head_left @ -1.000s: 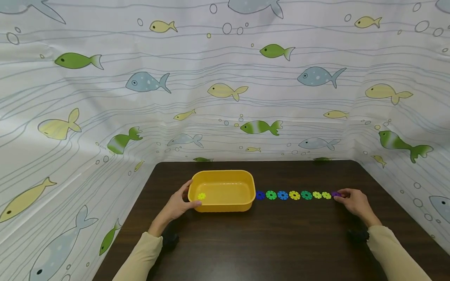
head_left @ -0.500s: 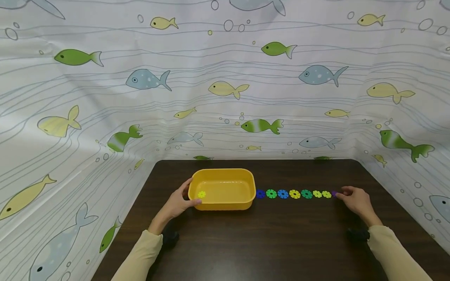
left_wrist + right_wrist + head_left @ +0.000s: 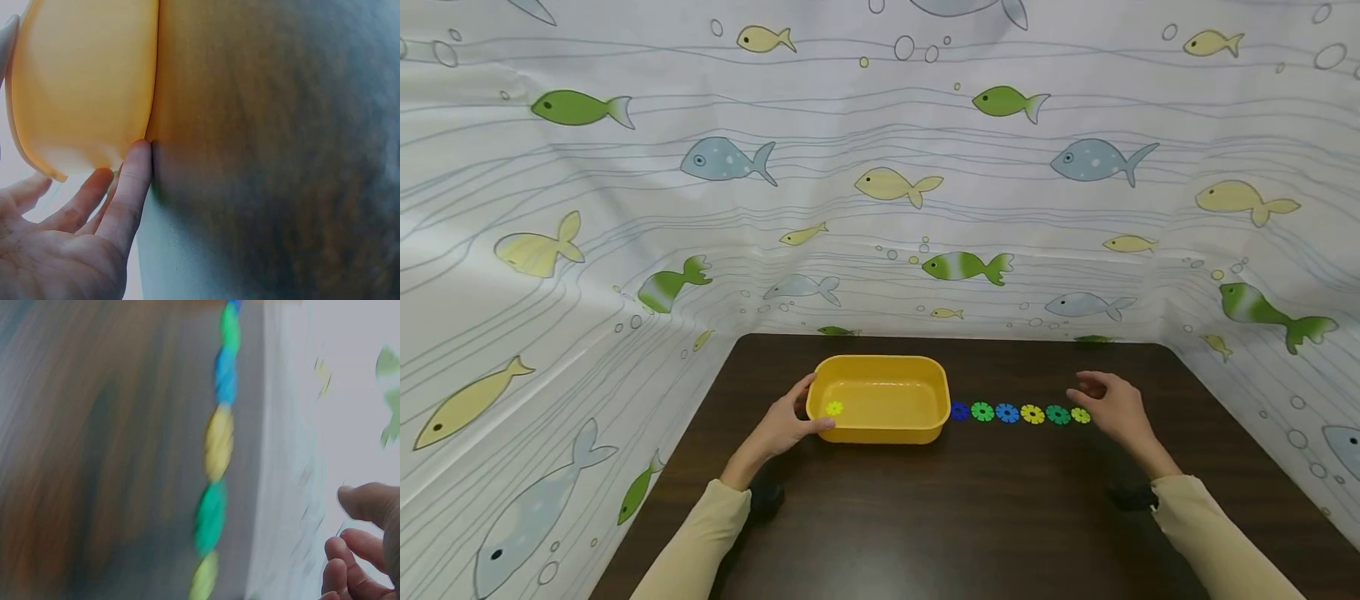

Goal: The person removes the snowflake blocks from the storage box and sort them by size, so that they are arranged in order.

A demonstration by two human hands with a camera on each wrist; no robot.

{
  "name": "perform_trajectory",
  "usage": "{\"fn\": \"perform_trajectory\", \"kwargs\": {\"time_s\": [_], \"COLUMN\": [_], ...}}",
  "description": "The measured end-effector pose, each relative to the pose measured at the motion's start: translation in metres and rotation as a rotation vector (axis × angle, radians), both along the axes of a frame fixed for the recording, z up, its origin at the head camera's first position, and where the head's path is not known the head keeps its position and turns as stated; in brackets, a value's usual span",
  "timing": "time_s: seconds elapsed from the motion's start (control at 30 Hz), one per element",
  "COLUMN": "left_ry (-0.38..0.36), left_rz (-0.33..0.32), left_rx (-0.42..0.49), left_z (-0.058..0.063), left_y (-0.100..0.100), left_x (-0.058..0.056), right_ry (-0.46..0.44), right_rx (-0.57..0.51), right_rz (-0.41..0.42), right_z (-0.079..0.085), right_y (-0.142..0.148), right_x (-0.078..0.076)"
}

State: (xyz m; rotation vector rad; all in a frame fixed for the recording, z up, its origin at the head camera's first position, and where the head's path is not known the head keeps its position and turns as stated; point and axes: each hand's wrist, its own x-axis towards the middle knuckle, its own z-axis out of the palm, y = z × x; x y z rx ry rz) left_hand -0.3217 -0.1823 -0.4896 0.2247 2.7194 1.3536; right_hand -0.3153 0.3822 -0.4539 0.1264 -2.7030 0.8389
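My left hand grips the left end of a yellow plastic basin, thumb along the near rim. In the left wrist view its fingers lie against the basin's outer wall. A small yellow-green flower-shaped disc lies inside. From the basin's right side runs a row of notched plastic discs: dark blue, green, blue, yellow, dark green and yellow-green. My right hand is raised over the row's right end, fingers loosely bent, thumb apart, holding nothing visible.
Everything sits on a dark brown wooden table. White sheeting printed with fish rises behind the table and along both sides. The table's far edge lies a short way behind the basin.
My right hand has left the purple disc at the row's end, lifting and moving left. The purple disc and the last yellow-green one no longer show. The left hand keeps its hold; the view shifted slightly.
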Motion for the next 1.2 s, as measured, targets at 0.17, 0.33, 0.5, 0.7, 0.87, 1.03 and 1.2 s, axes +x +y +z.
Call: {"fn": "perform_trajectory", "kwargs": {"time_s": [0.17, 0.33, 0.5, 0.7, 0.87, 1.03, 1.2], "left_ry": [0.018, 0.017, 0.012, 0.024, 0.018, 0.018, 0.034], "left_rz": [-0.014, -0.009, 0.013, -0.003, -0.007, -0.013, -0.016], "left_rx": [0.016, 0.023, 0.017, 0.028, 0.046, 0.055, 0.063], "left_z": [-0.001, 0.000, 0.001, 0.001, 0.001, 0.001, 0.002], "left_y": [-0.003, -0.006, -0.012, -0.013, -0.008, -0.003, -0.001], "left_x": [0.001, 0.004, 0.006, 0.006, 0.006, 0.006, 0.007], "right_ry": [0.011, 0.031, -0.001, -0.031, -0.098, -0.206, -0.270], "right_rx": [-0.025, -0.030, -0.021, 0.041, 0.044, 0.040, 0.074], "right_rz": [0.105, 0.220, 0.353, 0.500, 0.573, 0.583, 0.602], "right_z": [0.017, 0.028, 0.033, 0.027, 0.020, 0.014, 0.005], "right_y": [-0.054, -0.112, -0.177, -0.242, -0.282, -0.317, -0.344], "right_x": [-0.002, -0.007, -0.014, -0.026, -0.035, -0.045, -0.054]}}
